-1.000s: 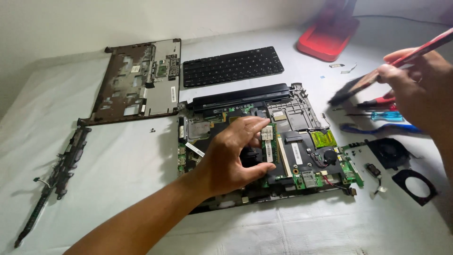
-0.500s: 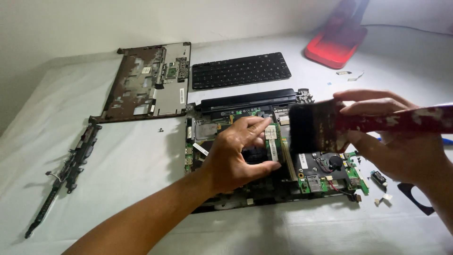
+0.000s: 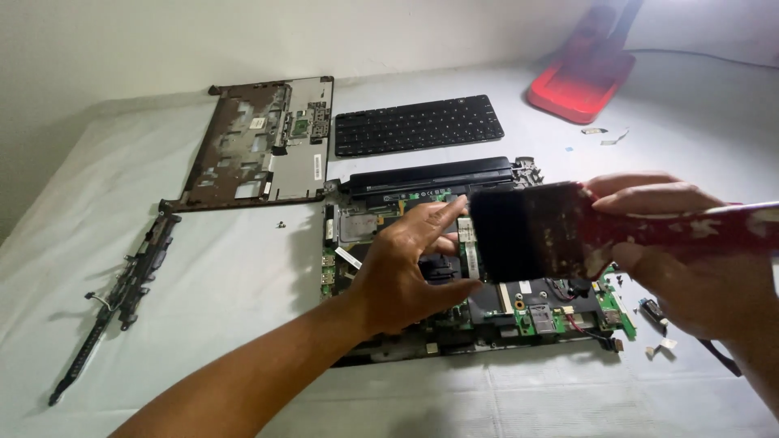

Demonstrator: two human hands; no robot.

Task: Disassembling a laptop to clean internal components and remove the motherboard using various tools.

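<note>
Pale grey cloth covers the surface [image 3: 203, 268], which runs back to a plain light wall, and a stripped laptop base [image 3: 471, 268] lies open in the middle of it with its green circuit board and dark parts bare. Over the left half of that base hovers the left hand [image 3: 410, 272], fingers loosely spread and curled a little, palm down, holding nothing; whether the fingertips touch the board I cannot tell. To the right, the right hand [image 3: 682, 251] grips a wide paintbrush [image 3: 535, 231] by its red, paint-flecked handle, the thumb on top and the fingers wrapped beneath, and the broad black bristles hang above the middle of the board, just beside the left hand's fingertips. At the far edge of the base sits a long black battery bar [image 3: 430, 177]. Farther back lies a detached black keyboard [image 3: 418, 124], and to its left a brown palm-rest cover [image 3: 260, 146] lies with its inner side up. Well to the left, near the edge of the cloth, a long thin black hinge strip [image 3: 122, 296] lies on a slant. A red lamp base [image 3: 580, 81] stands at the far right. A few small loose bits [image 3: 657, 320] lie on the cloth near the right end of the board, partly hidden by the right hand
</note>
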